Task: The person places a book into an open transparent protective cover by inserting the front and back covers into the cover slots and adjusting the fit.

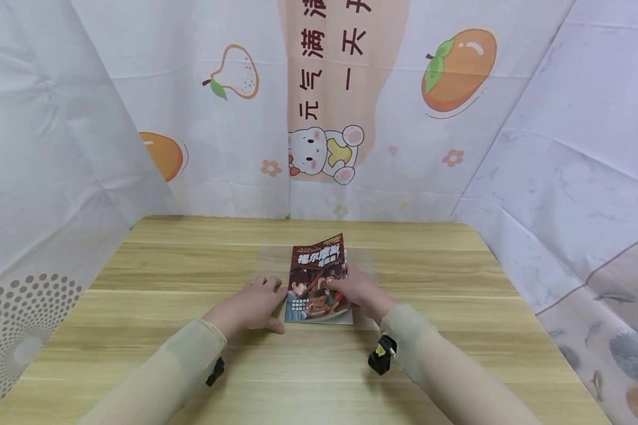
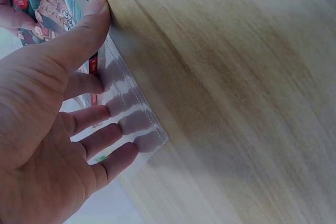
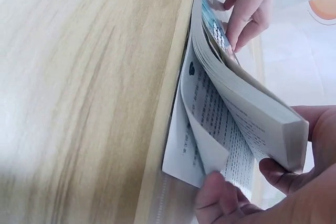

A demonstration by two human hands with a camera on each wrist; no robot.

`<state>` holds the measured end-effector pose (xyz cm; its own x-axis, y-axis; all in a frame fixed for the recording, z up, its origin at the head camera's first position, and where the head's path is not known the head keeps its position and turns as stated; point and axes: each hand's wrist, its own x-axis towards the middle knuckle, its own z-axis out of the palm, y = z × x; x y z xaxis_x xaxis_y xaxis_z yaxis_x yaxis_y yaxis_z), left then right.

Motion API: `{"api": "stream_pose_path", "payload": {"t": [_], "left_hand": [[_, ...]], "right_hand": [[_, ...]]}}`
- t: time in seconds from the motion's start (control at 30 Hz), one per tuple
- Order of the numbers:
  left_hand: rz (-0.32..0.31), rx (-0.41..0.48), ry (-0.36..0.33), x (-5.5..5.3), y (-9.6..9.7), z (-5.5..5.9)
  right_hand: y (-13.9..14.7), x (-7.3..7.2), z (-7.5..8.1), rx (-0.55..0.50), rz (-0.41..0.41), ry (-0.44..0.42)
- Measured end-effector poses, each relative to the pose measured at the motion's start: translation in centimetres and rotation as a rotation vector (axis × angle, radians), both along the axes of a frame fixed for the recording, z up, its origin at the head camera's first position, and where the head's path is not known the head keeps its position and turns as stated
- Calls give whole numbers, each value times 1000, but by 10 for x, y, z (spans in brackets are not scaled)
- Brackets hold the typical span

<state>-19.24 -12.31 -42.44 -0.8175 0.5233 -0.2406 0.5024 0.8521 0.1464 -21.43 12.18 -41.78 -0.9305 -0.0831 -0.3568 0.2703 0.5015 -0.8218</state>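
Part pages gently with right hand gripping book, centre frame; steady it with loosely spread left hand.

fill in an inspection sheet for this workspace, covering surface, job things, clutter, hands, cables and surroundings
surface: wood-grain table, with a clear sheet under the book
job's things: one book, cover up, partly open, its right side lifted and pages parted
clutter: nothing seen
left hand: left hand at the book's left edge, fingers loosely spread
right hand: right hand holds the lifted right side
cables: nothing seen
surroundings: printed cloth behind and on both sides; black device at each wrist
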Motion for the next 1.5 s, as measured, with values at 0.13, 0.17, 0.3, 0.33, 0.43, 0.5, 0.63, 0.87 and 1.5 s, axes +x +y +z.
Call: {"api": "stream_pose_path", "payload": {"t": [0.13,0.17,0.3,0.33,0.43,0.5,0.63,0.87,1.5], "left_hand": [[0,4,1,0,0,1],[0,3,3,0,0,1],[-4,3,11,-1,1,1],[-3,4,10,-1,1,2],[0,7,6,0,1,2],[5,10,0,0,1,2],[4,10,4,0,1,0],[-10,-4,10,-1,-1,-3],[-15,-13,13,-1,-1,-1]], "right_hand": [[1,-1,-1,10,-7,14],[1,-1,-1,6,-11,12],[1,-1,1,-23,0,12],[1,-1,1,-43,-1,8],[2,0,0,-103,10,14],[3,1,0,-136,14,24],[4,2,0,-116,24,72],[6,2,0,-122,14,97],[31,4,16,-313,-59,107]]}}
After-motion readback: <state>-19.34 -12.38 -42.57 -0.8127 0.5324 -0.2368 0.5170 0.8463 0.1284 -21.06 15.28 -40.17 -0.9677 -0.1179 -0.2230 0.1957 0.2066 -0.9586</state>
